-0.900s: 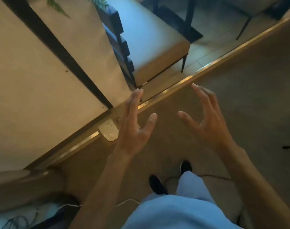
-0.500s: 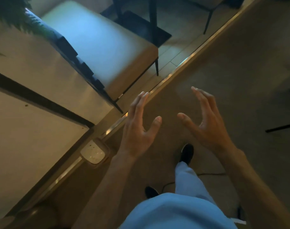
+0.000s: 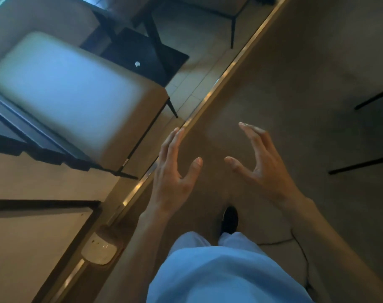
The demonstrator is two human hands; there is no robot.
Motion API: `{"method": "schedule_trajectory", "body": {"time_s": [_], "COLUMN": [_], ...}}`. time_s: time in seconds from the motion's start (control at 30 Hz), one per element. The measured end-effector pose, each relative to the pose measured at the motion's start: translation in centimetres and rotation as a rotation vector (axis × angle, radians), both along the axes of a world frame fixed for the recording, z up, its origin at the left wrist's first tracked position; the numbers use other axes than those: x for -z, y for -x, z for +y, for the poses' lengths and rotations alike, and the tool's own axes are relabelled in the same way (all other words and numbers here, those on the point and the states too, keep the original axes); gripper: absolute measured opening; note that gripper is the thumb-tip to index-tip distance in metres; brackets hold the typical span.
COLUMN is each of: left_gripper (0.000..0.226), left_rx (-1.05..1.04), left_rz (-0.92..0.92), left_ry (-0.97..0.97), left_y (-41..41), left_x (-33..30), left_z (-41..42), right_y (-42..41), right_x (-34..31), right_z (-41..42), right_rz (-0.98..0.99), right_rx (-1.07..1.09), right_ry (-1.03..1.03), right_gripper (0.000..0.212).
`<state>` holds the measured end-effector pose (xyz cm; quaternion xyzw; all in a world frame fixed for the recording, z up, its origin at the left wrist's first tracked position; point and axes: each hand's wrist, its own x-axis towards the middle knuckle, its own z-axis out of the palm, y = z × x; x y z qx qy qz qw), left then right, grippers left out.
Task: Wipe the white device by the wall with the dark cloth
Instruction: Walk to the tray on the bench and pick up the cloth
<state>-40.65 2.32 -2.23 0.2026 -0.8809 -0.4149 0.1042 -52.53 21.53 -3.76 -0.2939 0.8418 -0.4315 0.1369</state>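
Note:
The white device (image 3: 99,251) is a small rounded box on the floor at the foot of the wall, low in the left of the view. My left hand (image 3: 172,178) hovers above the carpet, up and to the right of the device, fingers spread and empty. My right hand (image 3: 259,162) is raised beside it, fingers curled apart, also empty. No dark cloth shows anywhere in the view.
A cushioned chair (image 3: 72,92) with dark legs stands at upper left beyond a shiny metal floor strip (image 3: 210,92). A dark laptop (image 3: 140,60) lies on the floor behind it. Black furniture legs (image 3: 361,165) stand at right. A thin cable (image 3: 295,243) crosses the carpet by my foot (image 3: 229,219).
The view has swung right and forward, so the white device has slid down and left in the frame. Both hands stay raised and spread, holding nothing.

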Motion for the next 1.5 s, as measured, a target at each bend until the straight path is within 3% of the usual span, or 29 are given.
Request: {"method": "schedule_trajectory", "body": {"time_s": [0.37,0.67,1.1,1.5], "left_gripper": [0.073,0.076,0.074,0.073], "left_rx": [0.135,0.218,0.328,0.313], "left_rz": [-0.009,-0.038,-0.045,-0.019], "left_ry": [-0.004,-0.041,0.003,-0.021], "left_y": [12.9,24.5,41.4,52.7], "left_x": [0.9,1.9,1.0,2.2], "left_z": [-0.7,-5.6,-15.5,-15.9], "right_y": [9.2,19.0,33.9,44.9], "right_x": [0.5,1.5,1.2,1.9], "right_z": [1.7,-2.9,-13.5,-13.8], "right_rz": [-0.072,-0.065,-0.072,-0.106], "right_rx": [0.198,0.296,0.34,0.344], "right_ry": [0.016,-0.013,-0.03,-0.029], "right_gripper": [0.08,0.08,0.079,0.079]}}
